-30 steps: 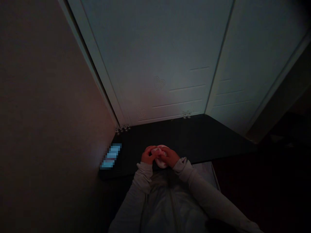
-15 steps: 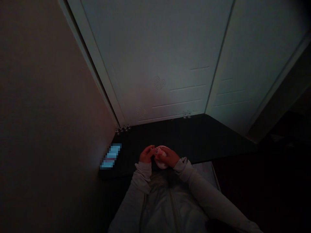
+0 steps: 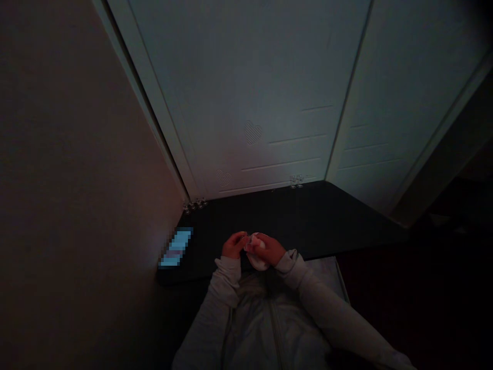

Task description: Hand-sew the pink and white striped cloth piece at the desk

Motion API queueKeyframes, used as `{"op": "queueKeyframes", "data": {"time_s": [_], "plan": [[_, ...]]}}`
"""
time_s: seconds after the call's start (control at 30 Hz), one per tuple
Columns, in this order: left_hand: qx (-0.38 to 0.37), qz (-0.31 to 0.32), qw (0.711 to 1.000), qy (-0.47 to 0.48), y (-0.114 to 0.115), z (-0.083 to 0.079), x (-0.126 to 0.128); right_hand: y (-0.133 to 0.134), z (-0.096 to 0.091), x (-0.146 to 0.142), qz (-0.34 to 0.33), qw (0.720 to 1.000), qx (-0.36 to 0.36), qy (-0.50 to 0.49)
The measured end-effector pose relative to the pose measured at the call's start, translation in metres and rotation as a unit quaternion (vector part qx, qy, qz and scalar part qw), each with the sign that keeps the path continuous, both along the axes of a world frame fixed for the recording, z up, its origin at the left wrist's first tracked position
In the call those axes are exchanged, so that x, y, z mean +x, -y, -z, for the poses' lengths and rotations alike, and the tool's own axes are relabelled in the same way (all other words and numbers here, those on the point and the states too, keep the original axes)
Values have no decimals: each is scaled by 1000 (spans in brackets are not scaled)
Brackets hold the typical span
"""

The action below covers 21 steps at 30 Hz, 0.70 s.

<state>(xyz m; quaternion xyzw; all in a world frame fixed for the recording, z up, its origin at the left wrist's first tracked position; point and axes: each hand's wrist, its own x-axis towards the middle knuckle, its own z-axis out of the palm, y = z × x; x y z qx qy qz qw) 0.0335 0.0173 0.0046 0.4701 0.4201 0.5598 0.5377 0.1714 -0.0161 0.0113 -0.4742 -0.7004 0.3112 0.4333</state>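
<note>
A lit screen lies at nine o'clock, clear objects at ten and one. At the centre, the right hand bends inward, grasping pale cloth; the left hand curls, its grip unclear.

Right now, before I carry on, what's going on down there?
A person's two hands are together near the close edge of a dark tabletop. The right hand grips a pale, cloth-like thing, and the left hand has its fingertips up against it; whether they pinch something small is too dark to tell. Small clear pieces stand at the far left corner, two more along the back edge, and a bright blurred screen lies at the left.
</note>
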Motion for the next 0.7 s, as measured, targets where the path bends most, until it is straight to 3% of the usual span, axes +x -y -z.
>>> {"op": "queueKeyframes", "data": {"time_s": [0.43, 0.7], "plan": [[-13, 17, 1000, 18, -5, 8, 0, 0, 4, 1, 10, 1000, -25, -7], [-5, -13, 1000, -8, 0, -2, 2, 1, 3, 3, -3, 999, -21, -50]]}}
